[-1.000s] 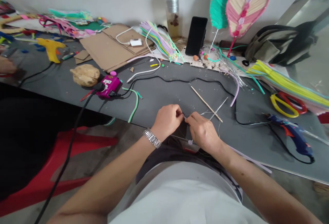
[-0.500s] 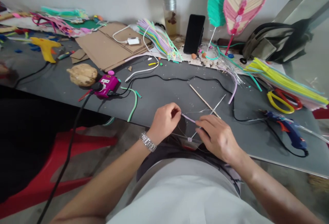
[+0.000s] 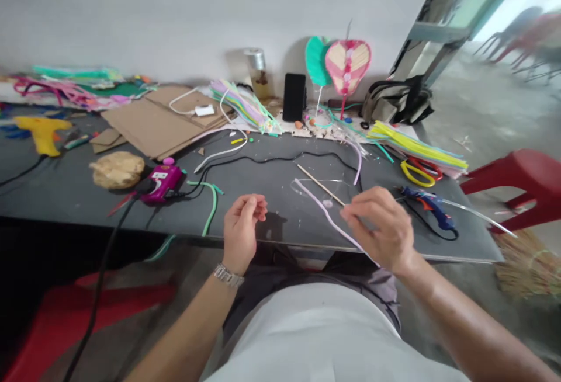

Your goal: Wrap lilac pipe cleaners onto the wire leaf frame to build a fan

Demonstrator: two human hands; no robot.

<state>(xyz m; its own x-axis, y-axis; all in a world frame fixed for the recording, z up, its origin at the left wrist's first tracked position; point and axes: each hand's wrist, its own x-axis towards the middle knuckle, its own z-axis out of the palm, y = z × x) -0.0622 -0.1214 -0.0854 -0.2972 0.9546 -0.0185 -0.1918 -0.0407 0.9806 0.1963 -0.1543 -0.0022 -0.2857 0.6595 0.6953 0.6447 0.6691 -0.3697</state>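
A gray tabletop (image 3: 263, 182) carries cardboard (image 3: 149, 128) at upper left, a wooden stick (image 3: 319, 183) mid-frame, scissors (image 3: 421, 169) and glue gun (image 3: 438, 212) at right.

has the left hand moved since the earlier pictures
Yes: judged against the green strip, the left hand has moved left, closer to it and farther from the wooden stick.

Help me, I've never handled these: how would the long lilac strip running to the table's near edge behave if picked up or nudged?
The lilac strip would probably feel light, being so thin. It looks bendable rather than rigid, lying in a gentle wave. Its near end seems to overhang the table, so a push might slide it off.
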